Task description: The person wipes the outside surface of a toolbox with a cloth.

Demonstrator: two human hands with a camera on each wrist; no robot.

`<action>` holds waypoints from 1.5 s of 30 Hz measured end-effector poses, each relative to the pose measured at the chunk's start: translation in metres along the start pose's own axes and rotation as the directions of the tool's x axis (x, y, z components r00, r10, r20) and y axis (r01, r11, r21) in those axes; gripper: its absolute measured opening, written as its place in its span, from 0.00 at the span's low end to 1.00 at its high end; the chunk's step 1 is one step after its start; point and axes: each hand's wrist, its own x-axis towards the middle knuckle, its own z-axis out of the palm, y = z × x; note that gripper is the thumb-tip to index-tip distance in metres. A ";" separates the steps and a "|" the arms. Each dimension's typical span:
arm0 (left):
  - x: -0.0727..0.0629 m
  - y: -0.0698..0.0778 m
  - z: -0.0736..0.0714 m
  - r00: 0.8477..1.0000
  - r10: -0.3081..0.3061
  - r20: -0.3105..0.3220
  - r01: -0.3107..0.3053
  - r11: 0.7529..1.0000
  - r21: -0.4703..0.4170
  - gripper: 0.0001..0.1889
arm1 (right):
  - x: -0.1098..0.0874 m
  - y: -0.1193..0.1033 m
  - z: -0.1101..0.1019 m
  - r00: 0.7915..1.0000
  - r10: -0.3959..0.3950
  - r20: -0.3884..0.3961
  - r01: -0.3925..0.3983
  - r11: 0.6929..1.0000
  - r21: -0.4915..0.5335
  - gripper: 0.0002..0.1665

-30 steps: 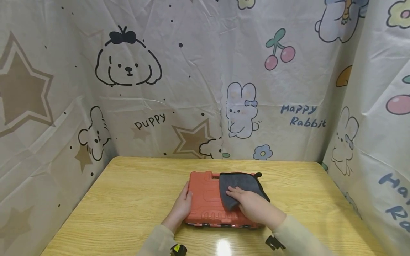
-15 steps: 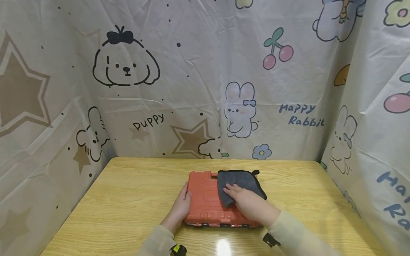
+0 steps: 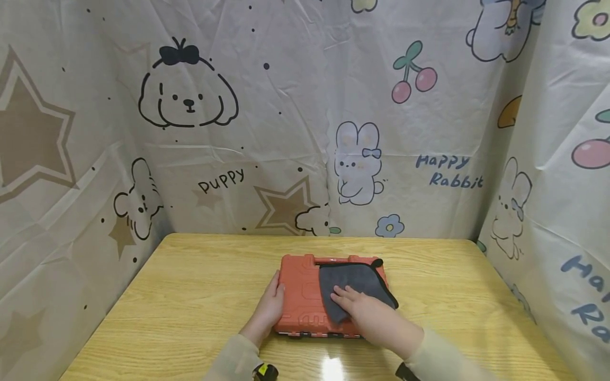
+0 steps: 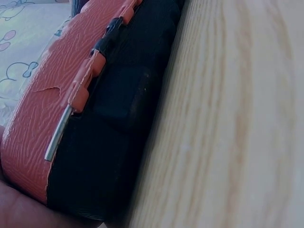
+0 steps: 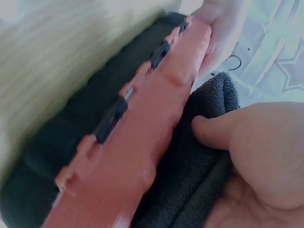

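A red plastic tool case (image 3: 299, 288) with a black lower half lies closed on the wooden table. My left hand (image 3: 270, 307) holds its left end; in the left wrist view, part of this hand (image 4: 21, 209) wraps the case's corner. Over the right part of the lid is a dark grey cloth (image 3: 350, 275) with black edging and a small loop. My right hand (image 3: 371, 317) presses on this cloth with its fingers extended. In the right wrist view, the thumb (image 5: 213, 130) lies against the folded cloth (image 5: 194, 175), beside the case's hinged edge.
The light wood table (image 3: 205, 286) extends on both sides of the case. A patterned fabric curtain (image 3: 286, 132) stands behind and along the sides. Black straps with small devices (image 3: 265, 372) sit at the wrists.
My right hand and the cloth shifted slightly away, then back toward me and a little left, baring the case's handle. The left hand stays at the case's end.
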 end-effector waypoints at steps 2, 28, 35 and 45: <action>0.000 -0.001 0.000 1.000 -0.006 0.000 0.006 1.000 -0.004 0.31 | -0.004 -0.003 0.002 1.000 -0.010 0.003 0.010 1.000 -0.006 0.34; 0.003 0.000 -0.001 1.000 -0.004 0.009 0.004 1.000 -0.012 0.30 | -0.037 -0.020 0.009 0.998 -0.063 0.028 0.061 0.996 0.069 0.57; 0.003 0.001 0.000 1.000 -0.016 0.013 0.016 1.000 -0.007 0.30 | -0.035 -0.021 0.010 0.997 -0.072 0.008 0.071 0.997 0.037 0.38; 0.002 0.001 -0.001 1.000 -0.019 0.013 0.019 1.000 -0.002 0.30 | -0.015 -0.019 0.006 0.997 -0.074 -0.015 0.074 0.997 0.014 0.29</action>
